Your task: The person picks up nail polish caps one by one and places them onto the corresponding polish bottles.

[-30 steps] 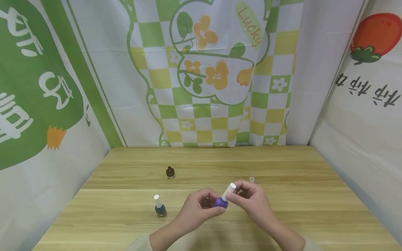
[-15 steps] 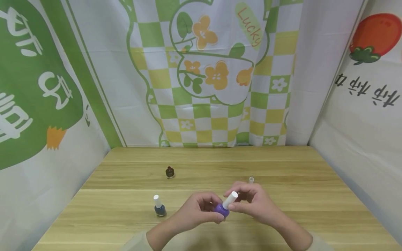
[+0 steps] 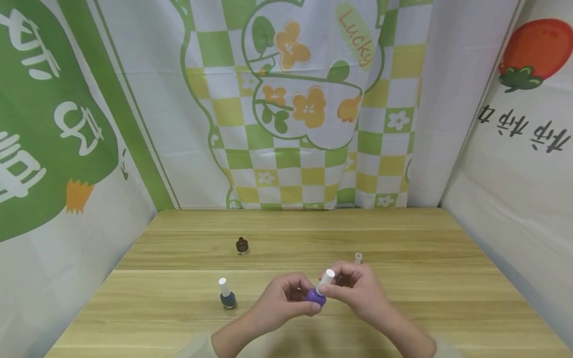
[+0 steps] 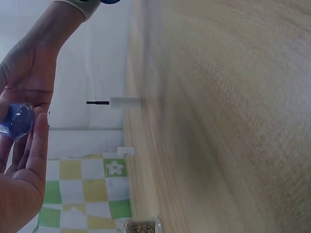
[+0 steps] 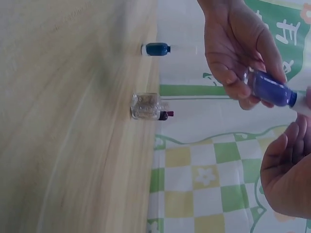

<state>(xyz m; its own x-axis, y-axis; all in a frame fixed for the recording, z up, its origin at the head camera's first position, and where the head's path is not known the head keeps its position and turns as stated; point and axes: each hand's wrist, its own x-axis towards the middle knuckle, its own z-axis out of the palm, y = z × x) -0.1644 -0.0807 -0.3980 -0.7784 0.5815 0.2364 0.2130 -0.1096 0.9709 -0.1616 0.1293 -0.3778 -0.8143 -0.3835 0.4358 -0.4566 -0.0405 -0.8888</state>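
Note:
A purple nail polish bottle (image 3: 316,298) with a tall white cap (image 3: 327,279) is held above the wooden table, tilted to the right. My left hand (image 3: 284,301) grips its glass body between thumb and fingers. At the cap, my right hand (image 3: 358,287) pinches with thumb and forefinger. The right wrist view shows the purple body (image 5: 272,90) in the left hand's fingers, while the cap runs partly out of frame. Just beyond my right hand, a loose white cap (image 3: 358,257) stands upside down. Its dark brush (image 4: 98,102) points up in the left wrist view.
A dark blue polish bottle (image 3: 228,299) with a white cap stands left of my hands. Further back is a small uncapped dark red bottle (image 3: 242,245). A clear glass bottle (image 5: 146,106) shows in the right wrist view. Printed curtains (image 3: 309,164) enclose the table.
Both hands have come slightly lower with the purple bottle. The right fingers loosened around the cap half a second ago and now pinch it again.

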